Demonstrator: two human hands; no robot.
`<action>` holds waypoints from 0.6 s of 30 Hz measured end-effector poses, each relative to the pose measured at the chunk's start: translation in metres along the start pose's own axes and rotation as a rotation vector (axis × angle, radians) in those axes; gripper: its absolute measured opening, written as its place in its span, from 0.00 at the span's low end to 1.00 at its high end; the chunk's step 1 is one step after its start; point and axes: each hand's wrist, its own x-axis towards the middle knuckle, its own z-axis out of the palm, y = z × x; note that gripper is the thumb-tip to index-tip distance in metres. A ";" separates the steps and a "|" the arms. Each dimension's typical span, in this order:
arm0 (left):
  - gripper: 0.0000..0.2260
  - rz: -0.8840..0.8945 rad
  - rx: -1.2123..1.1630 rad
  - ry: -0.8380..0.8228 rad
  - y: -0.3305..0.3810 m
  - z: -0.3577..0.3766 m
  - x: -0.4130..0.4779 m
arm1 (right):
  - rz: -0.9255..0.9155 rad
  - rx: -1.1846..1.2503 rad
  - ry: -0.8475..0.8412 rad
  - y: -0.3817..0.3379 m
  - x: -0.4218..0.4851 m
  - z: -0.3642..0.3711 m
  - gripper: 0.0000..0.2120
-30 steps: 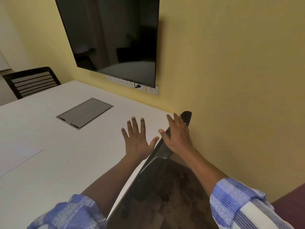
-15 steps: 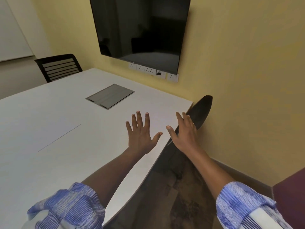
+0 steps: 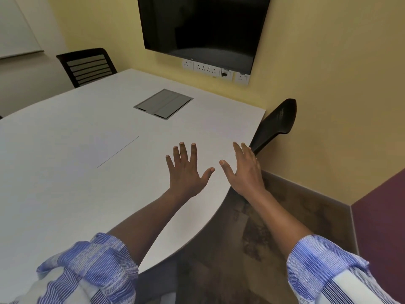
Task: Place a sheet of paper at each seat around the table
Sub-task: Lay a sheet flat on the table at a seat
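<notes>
Both hands are out in front, flat and spread wide, and they hold nothing. The left hand point(image 3: 186, 170) is over the white counter point(image 3: 65, 194), with its fingers fanned out. I cannot tell if it touches the top or floats just above it. The right hand point(image 3: 244, 170) is beside it, at the curved edge of the counter, with its fingers pointing forward. Its fingertips reach near a black chair back point(image 3: 274, 126) that is pushed in by the yellow wall point(image 3: 339, 84).

A sheet of paper point(image 3: 72, 145) lies flat on the counter, off to the left of the left hand and a bit farther away. It is white like the counter, so only its thin dark edge shows well. The hands and the paper are well apart.

A grey hatch point(image 3: 163, 103) is set into the counter top, beyond the paper and the hands. Another black chair point(image 3: 87, 66) stands at the far left side of the counter. A big dark screen point(image 3: 201, 27) hangs on the wall, with a row of white sockets point(image 3: 215, 70) right under it.

Blue striped sleeves point(image 3: 94, 264) are rolled up on both arms.
</notes>
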 end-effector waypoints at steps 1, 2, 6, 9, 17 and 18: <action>0.43 0.004 0.001 0.000 -0.005 -0.002 -0.008 | 0.003 0.002 0.002 -0.009 -0.009 0.000 0.36; 0.43 0.008 -0.002 0.001 -0.010 -0.005 -0.016 | 0.006 0.002 0.005 -0.017 -0.019 0.001 0.36; 0.43 0.038 -0.012 0.004 -0.030 -0.014 -0.052 | 0.036 -0.010 0.020 -0.046 -0.061 0.005 0.36; 0.43 0.075 -0.016 0.008 -0.046 -0.025 -0.084 | 0.066 -0.011 0.033 -0.068 -0.099 0.009 0.36; 0.42 0.182 -0.015 0.003 -0.097 -0.076 -0.191 | 0.156 0.027 0.082 -0.141 -0.210 0.014 0.36; 0.42 0.184 -0.016 0.010 -0.104 -0.084 -0.202 | 0.151 0.029 0.086 -0.151 -0.221 0.015 0.36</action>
